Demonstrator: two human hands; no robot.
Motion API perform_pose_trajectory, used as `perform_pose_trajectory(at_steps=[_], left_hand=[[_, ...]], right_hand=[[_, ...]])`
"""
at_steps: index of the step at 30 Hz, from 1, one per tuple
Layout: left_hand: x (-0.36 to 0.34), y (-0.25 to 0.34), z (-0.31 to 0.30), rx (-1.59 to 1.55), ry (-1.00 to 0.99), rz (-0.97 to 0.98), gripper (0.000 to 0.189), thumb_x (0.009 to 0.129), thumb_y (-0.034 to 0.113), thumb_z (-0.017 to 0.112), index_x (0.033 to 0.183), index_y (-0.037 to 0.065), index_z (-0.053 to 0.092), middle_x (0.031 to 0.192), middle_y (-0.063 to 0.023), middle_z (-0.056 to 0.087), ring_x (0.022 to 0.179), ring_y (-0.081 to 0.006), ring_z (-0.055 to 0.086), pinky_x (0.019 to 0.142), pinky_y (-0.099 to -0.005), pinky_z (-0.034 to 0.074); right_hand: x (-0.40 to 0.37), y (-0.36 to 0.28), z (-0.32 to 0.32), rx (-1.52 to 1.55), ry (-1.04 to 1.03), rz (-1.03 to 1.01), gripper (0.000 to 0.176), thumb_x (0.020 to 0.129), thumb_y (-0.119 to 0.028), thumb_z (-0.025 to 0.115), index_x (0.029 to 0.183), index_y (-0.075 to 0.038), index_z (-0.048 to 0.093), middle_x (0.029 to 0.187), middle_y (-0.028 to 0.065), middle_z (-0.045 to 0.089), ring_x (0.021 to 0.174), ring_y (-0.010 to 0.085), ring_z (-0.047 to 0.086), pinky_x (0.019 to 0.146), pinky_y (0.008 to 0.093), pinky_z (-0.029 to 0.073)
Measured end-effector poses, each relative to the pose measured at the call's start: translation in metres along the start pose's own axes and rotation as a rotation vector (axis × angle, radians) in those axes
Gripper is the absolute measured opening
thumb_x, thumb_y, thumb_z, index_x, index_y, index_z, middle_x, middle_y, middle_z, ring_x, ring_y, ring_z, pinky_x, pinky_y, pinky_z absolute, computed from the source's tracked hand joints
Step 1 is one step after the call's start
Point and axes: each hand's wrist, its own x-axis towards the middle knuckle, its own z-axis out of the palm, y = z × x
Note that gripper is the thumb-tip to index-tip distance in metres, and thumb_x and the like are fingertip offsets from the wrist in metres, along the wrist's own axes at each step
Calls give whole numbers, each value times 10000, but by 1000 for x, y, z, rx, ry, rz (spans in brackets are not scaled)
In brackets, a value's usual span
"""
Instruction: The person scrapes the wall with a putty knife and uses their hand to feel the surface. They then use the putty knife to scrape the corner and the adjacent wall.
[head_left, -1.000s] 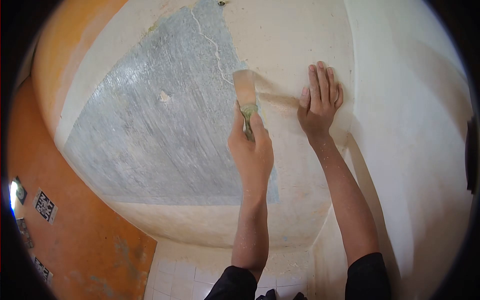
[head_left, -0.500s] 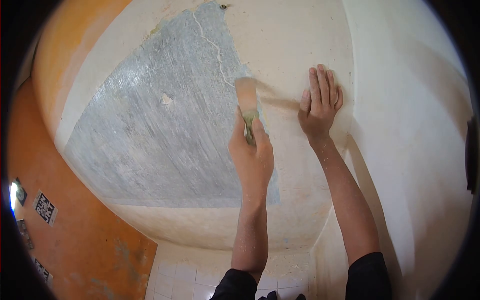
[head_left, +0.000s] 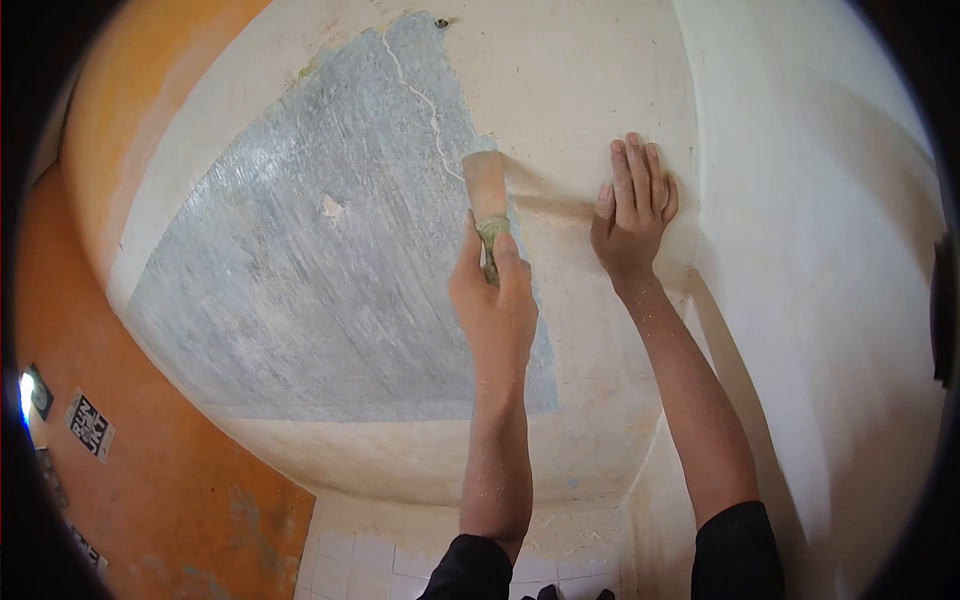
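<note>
My left hand (head_left: 495,290) is wrapped round the greenish handle of a paint scraper (head_left: 487,190), with the thumb along the handle's right side. The scraper's flat, wide blade points up the wall, its top edge by the right border of a grey-blue patch (head_left: 330,290). A thin, pale, jagged line (head_left: 415,90) runs down the patch and ends beside the blade. Further right, my right hand (head_left: 635,215) lies flat on the cream wall (head_left: 570,90), fingers stretched upward and holding nothing. Pale specks dot both forearms.
A white side wall (head_left: 800,250) meets the cream wall just right of my right hand. An orange wall (head_left: 170,440) with stickers (head_left: 90,425) stands at left. White floor tiles (head_left: 350,565) show below. A small screw-like fitting (head_left: 441,22) sits above the patch.
The scraper has shifted slightly upward against the wall, and its blade, blurred before, now looks sharper. My right hand keeps its place. The whole view has moved a little.
</note>
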Motion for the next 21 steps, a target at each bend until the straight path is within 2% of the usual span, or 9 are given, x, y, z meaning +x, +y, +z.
perform_pose_trajectory(at_steps=[3, 12, 14, 17, 21], left_hand=[[11, 14, 0, -28, -39, 9, 454, 1008, 137, 499, 1428, -27, 442, 635, 27, 476, 432, 9, 341, 354, -175, 264], [16, 8, 4, -55, -17, 36, 439, 1008, 131, 489, 1414, -30, 453, 645, 15, 486, 427, 7, 337, 348, -181, 262], [10, 6, 3, -59, -16, 30, 437, 1008, 126, 484, 1415, -31, 452, 650, 13, 487, 425, 6, 332, 346, -182, 260], [19, 17, 9, -78, -31, 43, 436, 1009, 118, 475, 1417, -31, 449, 660, 9, 489, 422, 5, 325, 343, -185, 257], [14, 14, 5, -55, -28, 49, 433, 1011, 114, 470, 1418, -32, 447, 666, 8, 486, 420, 2, 324, 343, -189, 259]], right_hand=[[-3, -4, 0, -23, -30, 8, 441, 992, -223, 427, 1406, -114, 532, 1490, 28, 472, 1425, 217, 345, 1165, 459, 170], [-4, -2, 2, -23, 2, -12, 450, 995, -217, 431, 1432, -130, 499, 1506, 20, 451, 1431, 210, 332, 1168, 453, 167], [-3, -2, -1, -54, -54, 10, 451, 995, -215, 445, 1437, -136, 490, 1510, 17, 446, 1430, 208, 333, 1168, 450, 168], [-3, 0, 4, -18, 19, -29, 454, 993, -218, 459, 1440, -141, 484, 1507, 21, 448, 1430, 206, 333, 1169, 446, 167], [-5, 0, 1, -32, -14, -20, 452, 994, -222, 464, 1438, -140, 482, 1501, 25, 452, 1430, 204, 332, 1169, 444, 168]])
